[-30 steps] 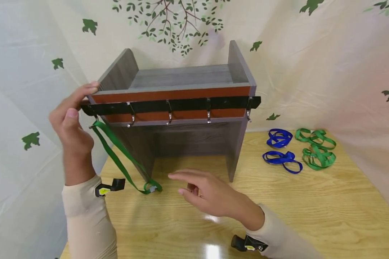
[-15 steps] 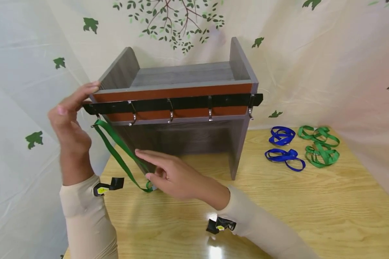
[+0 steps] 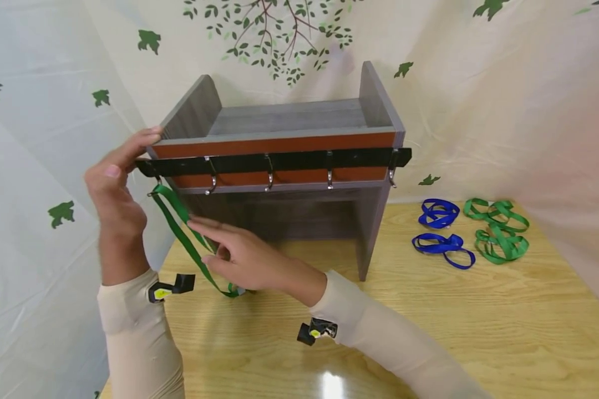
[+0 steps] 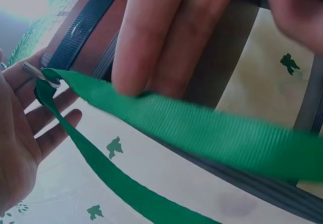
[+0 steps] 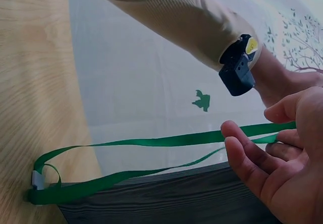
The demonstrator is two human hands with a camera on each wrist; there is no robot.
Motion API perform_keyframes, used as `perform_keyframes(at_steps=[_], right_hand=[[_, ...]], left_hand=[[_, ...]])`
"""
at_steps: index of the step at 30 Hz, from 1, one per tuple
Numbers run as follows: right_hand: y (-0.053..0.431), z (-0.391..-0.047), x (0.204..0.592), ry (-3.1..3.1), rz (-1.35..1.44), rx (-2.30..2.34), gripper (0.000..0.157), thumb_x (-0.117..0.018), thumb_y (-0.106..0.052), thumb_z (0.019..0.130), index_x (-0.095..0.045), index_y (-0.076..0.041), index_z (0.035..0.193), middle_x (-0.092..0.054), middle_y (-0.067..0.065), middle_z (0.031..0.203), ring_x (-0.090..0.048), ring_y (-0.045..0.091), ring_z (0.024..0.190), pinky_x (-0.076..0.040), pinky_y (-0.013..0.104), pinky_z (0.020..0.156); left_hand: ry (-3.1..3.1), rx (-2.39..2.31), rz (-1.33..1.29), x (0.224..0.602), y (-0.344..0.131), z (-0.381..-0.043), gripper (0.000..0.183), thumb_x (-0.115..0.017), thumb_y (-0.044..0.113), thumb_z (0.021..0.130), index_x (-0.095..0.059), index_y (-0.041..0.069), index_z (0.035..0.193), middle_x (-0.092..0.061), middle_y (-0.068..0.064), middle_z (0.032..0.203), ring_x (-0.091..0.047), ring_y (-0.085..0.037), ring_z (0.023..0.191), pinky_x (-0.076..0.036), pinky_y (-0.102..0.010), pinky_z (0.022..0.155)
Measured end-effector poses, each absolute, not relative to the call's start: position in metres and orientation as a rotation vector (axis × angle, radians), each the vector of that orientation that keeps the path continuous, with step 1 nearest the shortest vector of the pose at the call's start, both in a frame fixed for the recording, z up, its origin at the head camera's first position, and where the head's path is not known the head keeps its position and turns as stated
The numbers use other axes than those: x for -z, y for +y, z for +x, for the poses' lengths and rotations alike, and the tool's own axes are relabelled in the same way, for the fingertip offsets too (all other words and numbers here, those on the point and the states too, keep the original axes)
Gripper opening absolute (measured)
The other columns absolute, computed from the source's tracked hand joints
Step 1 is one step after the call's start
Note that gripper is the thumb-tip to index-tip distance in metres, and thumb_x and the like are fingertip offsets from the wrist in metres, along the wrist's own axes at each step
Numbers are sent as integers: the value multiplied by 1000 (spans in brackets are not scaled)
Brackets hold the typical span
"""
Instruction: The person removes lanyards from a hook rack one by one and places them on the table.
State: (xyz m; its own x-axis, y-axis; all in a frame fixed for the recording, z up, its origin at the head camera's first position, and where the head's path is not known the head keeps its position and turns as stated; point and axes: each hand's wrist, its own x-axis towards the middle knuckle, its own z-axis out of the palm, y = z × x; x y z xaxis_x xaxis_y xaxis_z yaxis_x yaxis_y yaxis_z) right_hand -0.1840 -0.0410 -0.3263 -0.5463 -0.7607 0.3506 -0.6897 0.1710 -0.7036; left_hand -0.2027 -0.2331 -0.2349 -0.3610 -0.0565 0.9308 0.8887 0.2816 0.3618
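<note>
A green lanyard (image 3: 181, 237) hangs in a long loop from the leftmost hook of the black hook rail (image 3: 239, 163). Its grey clip (image 5: 37, 179) is at the loop's low end, close to the table. My left hand (image 3: 117, 191) rests its outstretched fingers against the left end of the grey wooden shelf (image 3: 379, 221), beside that hook. With fingers extended, my right hand (image 3: 244, 257) is at the lanyard's near strap; in the left wrist view its fingertips (image 4: 131, 77) touch the green band. Several metal hooks along the rail carry nothing.
Two coiled blue lanyards (image 3: 439, 213) and two green lanyards (image 3: 501, 246) lie on the wooden table (image 3: 454, 327) to the right of the shelf. A leaf-printed cloth (image 3: 454, 83) hangs behind and to the left.
My right hand has moved left and slightly up from in front of the shelf's opening to the hanging green lanyard. The left hand stays at the shelf's left end.
</note>
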Motion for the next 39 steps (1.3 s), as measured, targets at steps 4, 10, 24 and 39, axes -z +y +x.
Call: perform_keyframes(at_steps=[4,10,24,39], right_hand=[[-52,-190,324,2326,-1428,1305,66,-57,-22,108,-31,-24,168,-28,-5,176,-50,3,68,-48,13,68],[-67,-197,318,2242,-1386,1331,60,-58,-24,108,-37,-25,165,-34,-2,171,-53,6,67,-50,14,65],[-66,-190,302,2210,-1511,1399,48,-45,-22,112,-48,-13,160,-57,4,122,-53,5,72,-49,14,69],[-47,-165,295,2154,-1681,1507,49,-44,-8,108,-49,-7,157,-64,7,120,-56,-1,64,-50,17,56]], left_hand=[[-1610,1237,-778,234,-234,-203,60,-40,38,108,-73,-12,116,-80,-6,123,-73,-15,120,-58,-19,101],[-1635,1211,-767,233,-238,-203,56,-38,30,107,-74,-12,115,-80,-3,123,-74,-12,119,-59,-17,98],[-1663,1201,-741,236,-242,-205,57,-32,25,104,-74,-11,116,-80,-2,124,-73,-14,121,-60,-16,94],[-1646,1179,-734,237,-241,-206,57,-31,22,105,-74,-13,115,-80,-3,123,-74,-10,116,-58,-12,86]])
